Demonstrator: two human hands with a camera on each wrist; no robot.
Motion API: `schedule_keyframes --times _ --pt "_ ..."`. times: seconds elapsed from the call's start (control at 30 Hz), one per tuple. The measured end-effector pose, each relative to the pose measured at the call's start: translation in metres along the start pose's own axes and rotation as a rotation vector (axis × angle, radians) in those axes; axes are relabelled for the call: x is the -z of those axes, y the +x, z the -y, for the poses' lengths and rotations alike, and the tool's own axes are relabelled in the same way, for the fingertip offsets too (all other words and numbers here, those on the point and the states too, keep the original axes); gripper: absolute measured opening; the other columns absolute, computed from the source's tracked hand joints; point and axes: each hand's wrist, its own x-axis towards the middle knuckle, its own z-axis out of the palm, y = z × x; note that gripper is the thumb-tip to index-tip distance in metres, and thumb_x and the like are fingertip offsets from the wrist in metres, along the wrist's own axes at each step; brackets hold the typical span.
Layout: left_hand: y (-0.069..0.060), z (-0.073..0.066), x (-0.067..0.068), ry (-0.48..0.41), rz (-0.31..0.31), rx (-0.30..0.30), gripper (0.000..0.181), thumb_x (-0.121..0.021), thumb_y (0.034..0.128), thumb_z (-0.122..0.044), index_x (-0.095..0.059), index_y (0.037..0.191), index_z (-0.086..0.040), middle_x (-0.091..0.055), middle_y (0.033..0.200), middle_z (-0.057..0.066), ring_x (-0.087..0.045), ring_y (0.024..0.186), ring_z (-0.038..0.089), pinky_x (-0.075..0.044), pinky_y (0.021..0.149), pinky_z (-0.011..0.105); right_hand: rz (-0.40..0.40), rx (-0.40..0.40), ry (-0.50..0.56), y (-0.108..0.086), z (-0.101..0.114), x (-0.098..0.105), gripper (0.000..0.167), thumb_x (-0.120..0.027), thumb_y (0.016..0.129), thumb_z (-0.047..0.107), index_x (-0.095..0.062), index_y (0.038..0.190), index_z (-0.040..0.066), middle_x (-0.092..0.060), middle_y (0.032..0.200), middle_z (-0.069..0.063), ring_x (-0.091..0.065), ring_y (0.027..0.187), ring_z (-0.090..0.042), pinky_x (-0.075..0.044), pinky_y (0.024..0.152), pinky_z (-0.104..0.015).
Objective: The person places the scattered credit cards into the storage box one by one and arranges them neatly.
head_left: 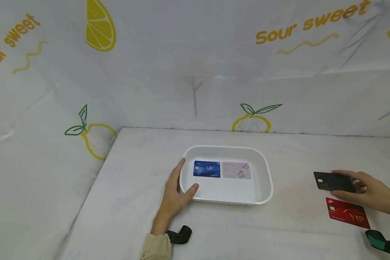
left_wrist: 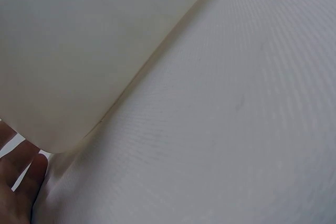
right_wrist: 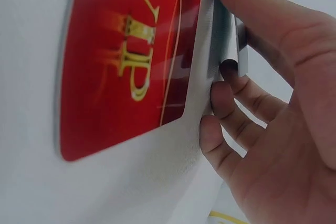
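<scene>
A white plastic tray (head_left: pixel 229 192) stands on the table. Inside, along its back half, lie a blue VIP card (head_left: pixel 207 169) and a pink VIP card (head_left: pixel 236 170), side by side. My left hand (head_left: pixel 176 193) holds the tray's left front corner, thumb over the front rim and fingers along the outer left side. At the right, my right hand (head_left: pixel 372 189) grips a black VIP card (head_left: pixel 333 181) between thumb and fingers, close above the table. Just in front of it a red VIP card (head_left: pixel 347 213) lies on the cloth, large in the right wrist view.
White cloth covers the table (head_left: pixel 123 202). Behind it rises a white backdrop (head_left: pixel 182 54) printed with lemons and lettering. A dark wrist device (head_left: pixel 180 235) sits at the left wrist, and another (head_left: pixel 381 242) at the right.
</scene>
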Motion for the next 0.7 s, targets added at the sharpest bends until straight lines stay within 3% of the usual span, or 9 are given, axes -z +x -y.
schedule_keyframes --times 0.2,0.37,0.53,0.7 --pt "-0.001 0.000 0.000 -0.016 0.008 0.012 0.086 -0.073 0.0867 -0.030 -0.033 0.161 -0.014 -0.044 0.160 0.015 -0.050 0.143 0.031 -0.044 0.115 0.054 0.004 -0.034 -0.047 0.000 0.007 0.001 0.082 -0.082 0.085 0.034 -0.043 0.140 -0.012 -0.058 0.106 -0.040 -0.059 0.081 -0.034 -0.059 0.064 -0.042" --pt "-0.001 0.001 0.000 -0.019 0.009 0.016 0.085 -0.074 0.0870 -0.030 -0.033 0.161 -0.016 -0.044 0.160 0.014 -0.050 0.143 0.031 -0.044 0.116 0.052 -0.061 -0.014 -0.075 -0.002 0.010 -0.001 0.077 -0.082 0.085 0.035 -0.048 0.137 -0.010 -0.054 0.086 -0.015 -0.047 0.078 -0.019 -0.044 0.057 -0.023" --pt "0.000 0.001 0.000 -0.016 0.008 0.004 0.086 -0.074 0.0870 -0.030 -0.033 0.161 -0.016 -0.044 0.159 0.014 -0.050 0.143 0.030 -0.044 0.116 0.052 -0.140 0.014 -0.067 -0.004 0.013 -0.004 0.072 -0.083 0.084 0.034 -0.052 0.135 -0.007 -0.042 0.079 -0.005 -0.032 0.070 -0.004 -0.033 0.054 -0.024" --pt "0.000 0.002 0.000 -0.010 0.004 -0.001 0.086 -0.074 0.0867 -0.030 -0.033 0.161 -0.017 -0.046 0.158 0.014 -0.050 0.142 0.031 -0.045 0.115 0.053 -0.180 0.037 -0.050 -0.004 0.015 -0.009 0.071 -0.084 0.083 0.034 -0.054 0.133 -0.005 -0.039 0.079 -0.003 -0.029 0.070 -0.003 -0.026 0.054 -0.027"
